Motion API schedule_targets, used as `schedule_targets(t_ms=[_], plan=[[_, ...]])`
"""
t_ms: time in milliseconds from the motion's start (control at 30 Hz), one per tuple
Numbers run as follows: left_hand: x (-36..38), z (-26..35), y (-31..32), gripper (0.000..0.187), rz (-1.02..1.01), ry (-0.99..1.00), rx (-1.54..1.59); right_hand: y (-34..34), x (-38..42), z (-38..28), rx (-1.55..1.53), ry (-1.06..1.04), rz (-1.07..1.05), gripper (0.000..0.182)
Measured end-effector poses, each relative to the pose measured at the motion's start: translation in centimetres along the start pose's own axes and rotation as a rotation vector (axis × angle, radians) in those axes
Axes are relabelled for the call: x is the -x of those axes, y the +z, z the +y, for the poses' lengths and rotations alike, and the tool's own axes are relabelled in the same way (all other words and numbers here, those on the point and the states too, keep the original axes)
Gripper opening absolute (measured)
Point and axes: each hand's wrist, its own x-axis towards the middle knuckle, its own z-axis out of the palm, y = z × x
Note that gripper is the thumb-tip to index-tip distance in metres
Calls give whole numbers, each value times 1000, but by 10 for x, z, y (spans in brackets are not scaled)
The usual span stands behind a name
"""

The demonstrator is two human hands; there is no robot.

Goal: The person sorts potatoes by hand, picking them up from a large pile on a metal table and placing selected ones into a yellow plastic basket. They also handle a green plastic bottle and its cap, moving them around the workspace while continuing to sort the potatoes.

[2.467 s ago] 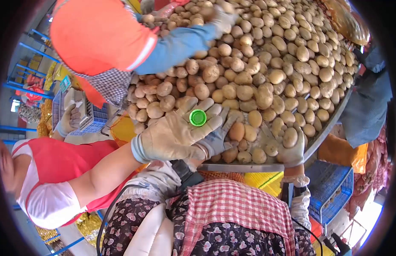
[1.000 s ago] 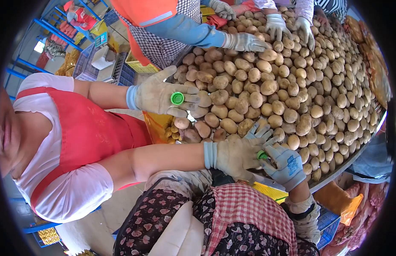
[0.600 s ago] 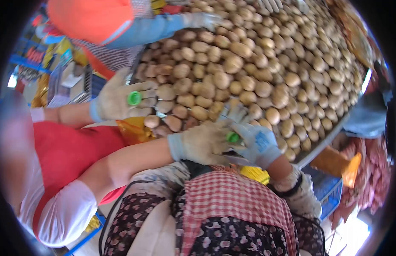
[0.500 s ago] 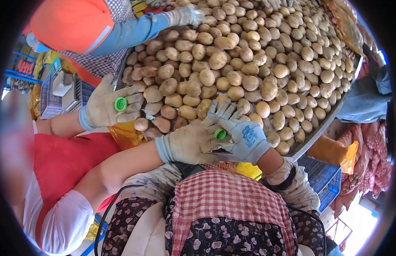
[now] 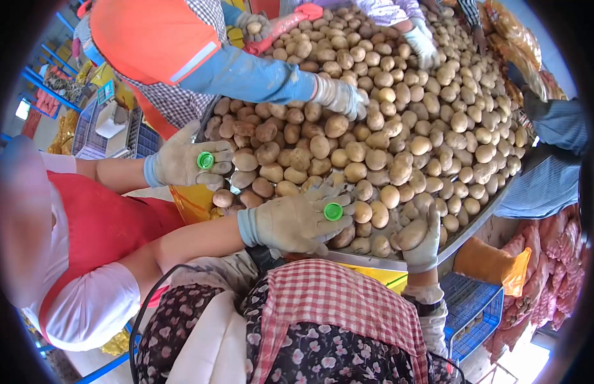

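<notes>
My right hand (image 5: 426,246), in a pale work glove, curls around a potato (image 5: 412,235) close to the near rim of the sorting table. My left hand (image 5: 325,190) lies over the potatoes with its visible fingers spread; a co-worker's gloved hand (image 5: 287,224) and forearm cover the rest of it. On the back of that co-worker's hand sits a green round cap (image 5: 333,211). The same person's other gloved hand (image 5: 181,160) bears a second green cap (image 5: 206,160). A thick layer of loose potatoes (image 5: 319,147) surrounds both my hands.
The metal table rim (image 5: 463,242) curves along my side. At the right are a blue crate (image 5: 473,313) and pink mesh sacks (image 5: 546,269). Across the left, an orange-clad person's gloved hand (image 5: 338,98) reaches over the potatoes; another gloved hand (image 5: 423,46) works at the far side.
My right hand has moved right, away from the co-worker's hand, and now grips a potato. The orange-clad person's hand has reached farther right. A purple-sleeved arm has come into view.
</notes>
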Motion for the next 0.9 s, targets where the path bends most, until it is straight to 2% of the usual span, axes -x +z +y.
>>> schedule_targets(t_ms=[33,67,133,167,200,267,333,367,400,433,533,567,600,667,700,733,800,833,900], plan=[[2,-13,2,65,26,139,-130,-20,4,0,-9,11,-47,53],[-11,-17,23,65,26,166,-162,-52,6,2,-23,8,-90,49],[-48,-15,103,66,311,-208,-299,-95,9,10,-267,129,-175,42],[-64,-34,148,68,259,-287,-123,-80,19,9,-317,167,-61,36],[-81,-31,125,68,242,-257,-136,-77,21,9,-342,139,-62,36],[-109,-25,87,69,404,-238,-229,-81,29,14,-341,39,83,32],[-132,-45,90,66,478,-422,-242,-113,27,18,-383,-21,112,31],[-137,-53,95,65,440,-494,-232,-141,30,22,-202,-112,89,34],[-137,-52,96,65,433,-496,-238,-134,31,17,-13,-201,57,37],[-133,-48,99,65,447,-463,-233,-130,38,-2,-329,28,-94,38],[-105,-21,106,67,440,-411,-202,-138,37,-1,-354,17,-38,45],[-93,-14,109,67,429,-395,-56,-144,31,1,-352,26,-47,45],[-82,-9,107,66,420,-381,87,-154,21,10,-174,-78,-7,42],[-68,2,99,66,382,-369,38,-167,5,22,187,-281,69,38],[-62,2,101,60,426,-347,14,-130,16,7,-162,-11,130,35],[-58,-2,102,60,435,-369,4,-129,7,7,-154,6,113,35],[-48,-6,103,55,406,-312,-109,-128,-6,6,186,-35,-143,37],[-44,-8,105,50,416,-323,-105,-127,-10,8,192,-20,-147,37],[-45,-8,97,49,473,-304,24,-103,-16,9,41,15,61,40]])
